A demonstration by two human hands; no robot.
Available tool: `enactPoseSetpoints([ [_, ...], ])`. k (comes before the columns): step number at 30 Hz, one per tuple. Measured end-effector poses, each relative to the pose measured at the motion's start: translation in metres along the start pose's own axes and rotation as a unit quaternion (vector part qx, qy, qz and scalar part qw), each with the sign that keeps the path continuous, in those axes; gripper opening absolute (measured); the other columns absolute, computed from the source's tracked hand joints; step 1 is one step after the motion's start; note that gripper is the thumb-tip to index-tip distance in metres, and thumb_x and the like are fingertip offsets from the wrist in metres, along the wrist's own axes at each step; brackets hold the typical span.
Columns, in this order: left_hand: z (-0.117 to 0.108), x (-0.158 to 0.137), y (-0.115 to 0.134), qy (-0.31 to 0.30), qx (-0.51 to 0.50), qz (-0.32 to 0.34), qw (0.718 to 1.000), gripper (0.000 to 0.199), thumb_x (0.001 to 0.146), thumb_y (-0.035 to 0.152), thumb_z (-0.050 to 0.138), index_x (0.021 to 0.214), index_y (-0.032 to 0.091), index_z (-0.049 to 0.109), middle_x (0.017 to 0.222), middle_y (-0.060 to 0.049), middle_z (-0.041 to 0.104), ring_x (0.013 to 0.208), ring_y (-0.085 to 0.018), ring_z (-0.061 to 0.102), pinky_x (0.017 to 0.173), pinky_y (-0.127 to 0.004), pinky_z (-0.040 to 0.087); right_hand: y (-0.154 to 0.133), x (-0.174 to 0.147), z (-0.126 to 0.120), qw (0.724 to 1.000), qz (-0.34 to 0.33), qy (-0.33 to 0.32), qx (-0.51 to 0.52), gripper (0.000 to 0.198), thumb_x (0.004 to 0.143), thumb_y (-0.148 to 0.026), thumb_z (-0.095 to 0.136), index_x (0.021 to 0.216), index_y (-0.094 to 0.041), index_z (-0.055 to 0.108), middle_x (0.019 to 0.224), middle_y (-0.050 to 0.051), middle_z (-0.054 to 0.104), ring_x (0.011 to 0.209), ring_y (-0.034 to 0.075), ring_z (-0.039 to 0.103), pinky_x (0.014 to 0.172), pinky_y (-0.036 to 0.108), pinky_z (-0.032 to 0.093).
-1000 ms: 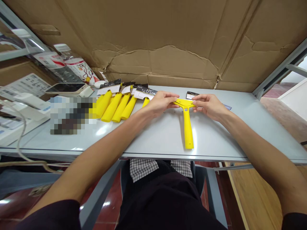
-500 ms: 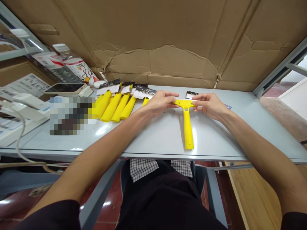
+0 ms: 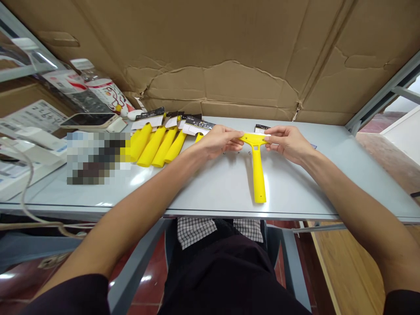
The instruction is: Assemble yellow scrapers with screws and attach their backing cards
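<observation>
A yellow T-shaped scraper [image 3: 258, 175] is held between both hands, its handle pointing toward me above the table. My left hand [image 3: 220, 141] pinches the left end of its wide head. At the right end, the thumb and fingers of my right hand [image 3: 288, 142] are closed on the same head. A thin pale strip shows along the head's far edge. Small metal bits [image 3: 250, 153], too small to name surely, lie on the table under the head. Behind my right fingers is a black-and-white card [image 3: 261, 128], partly hidden.
Several yellow scrapers [image 3: 154, 146] with black-and-white header cards lie to the left of my left hand. Farther left are a phone [image 3: 90, 120], plastic bottles [image 3: 103, 89], white boxes [image 3: 39, 153] and a blurred-out patch. A cardboard sheet [image 3: 210, 52] stands behind the table [image 3: 213, 188].
Both hands have shifted the scraper very slightly to the right. My grip at the two ends of its head looks the same.
</observation>
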State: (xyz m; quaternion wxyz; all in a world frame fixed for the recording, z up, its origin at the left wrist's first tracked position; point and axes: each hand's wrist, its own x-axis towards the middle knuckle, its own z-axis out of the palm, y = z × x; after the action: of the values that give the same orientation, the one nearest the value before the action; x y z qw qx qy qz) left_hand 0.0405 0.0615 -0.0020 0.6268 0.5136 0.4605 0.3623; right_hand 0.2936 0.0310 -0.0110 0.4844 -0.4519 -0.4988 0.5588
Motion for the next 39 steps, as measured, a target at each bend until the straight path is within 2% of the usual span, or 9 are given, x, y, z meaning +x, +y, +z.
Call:
enactPoseSetpoints([
  [4,0.003,-0.005,0.003,-0.002,-0.002,0.004,1.000,0.017,0.098,0.012,0.077,0.082,0.006,0.081,0.079,-0.015,0.081,0.067,-0.014,0.074,0.080,-0.028,0.065,-0.002,-0.002,0.001,1.000,0.011,-0.012,0.002,0.017,0.082,-0.013,0.093,0.093,-0.017,0.081,0.090,0.008,0.077,0.069,0.014,0.070,0.069,0.030,0.065],
  [9,0.006,-0.010,0.004,0.003,0.021,0.024,0.999,0.023,0.099,0.010,0.074,0.078,0.008,0.079,0.073,-0.011,0.078,0.066,-0.013,0.073,0.079,-0.028,0.064,-0.005,-0.004,0.006,0.999,0.051,-0.012,0.009,0.004,0.097,-0.017,0.081,0.096,-0.016,0.078,0.104,0.014,0.079,0.073,0.017,0.075,0.063,0.030,0.065],
  [14,0.007,-0.008,0.001,0.006,0.017,0.037,0.999,0.017,0.098,0.013,0.075,0.082,0.008,0.080,0.077,-0.013,0.079,0.066,-0.015,0.072,0.084,-0.034,0.065,-0.004,-0.004,0.007,0.999,0.050,0.004,0.007,0.009,0.093,-0.003,0.079,0.095,-0.012,0.078,0.089,0.015,0.080,0.067,0.016,0.074,0.063,0.028,0.064],
  [20,0.005,-0.005,0.001,-0.004,0.009,0.001,1.000,0.019,0.099,0.019,0.074,0.086,0.006,0.080,0.086,-0.018,0.081,0.070,-0.016,0.073,0.083,-0.033,0.064,-0.006,-0.003,0.006,0.999,0.037,0.017,0.000,0.011,0.092,-0.001,0.078,0.098,-0.010,0.080,0.089,0.015,0.081,0.066,0.015,0.075,0.067,0.027,0.066],
  [25,0.006,-0.007,0.002,-0.009,0.003,-0.002,1.000,0.015,0.096,0.010,0.074,0.083,0.004,0.080,0.079,-0.015,0.079,0.066,-0.016,0.074,0.074,-0.029,0.063,-0.006,-0.003,0.007,0.999,0.038,0.015,0.003,0.012,0.092,0.001,0.075,0.094,-0.010,0.079,0.085,0.014,0.080,0.063,0.015,0.074,0.064,0.027,0.064],
  [32,0.010,-0.009,0.002,-0.002,0.003,0.007,1.000,0.015,0.093,0.006,0.071,0.081,0.005,0.079,0.074,-0.013,0.078,0.064,-0.015,0.074,0.075,-0.028,0.064,-0.004,-0.004,0.006,0.999,0.034,0.001,0.008,0.012,0.088,-0.004,0.082,0.095,-0.012,0.078,0.085,0.012,0.078,0.064,0.015,0.072,0.062,0.027,0.063],
  [39,0.012,-0.010,0.002,0.002,0.005,0.010,1.000,0.016,0.094,0.006,0.070,0.080,0.006,0.078,0.073,-0.013,0.078,0.064,-0.014,0.073,0.076,-0.029,0.063,-0.006,-0.005,0.010,0.999,0.040,0.023,0.006,0.011,0.089,0.001,0.075,0.093,-0.010,0.075,0.083,0.013,0.077,0.060,0.015,0.071,0.060,0.027,0.062],
])
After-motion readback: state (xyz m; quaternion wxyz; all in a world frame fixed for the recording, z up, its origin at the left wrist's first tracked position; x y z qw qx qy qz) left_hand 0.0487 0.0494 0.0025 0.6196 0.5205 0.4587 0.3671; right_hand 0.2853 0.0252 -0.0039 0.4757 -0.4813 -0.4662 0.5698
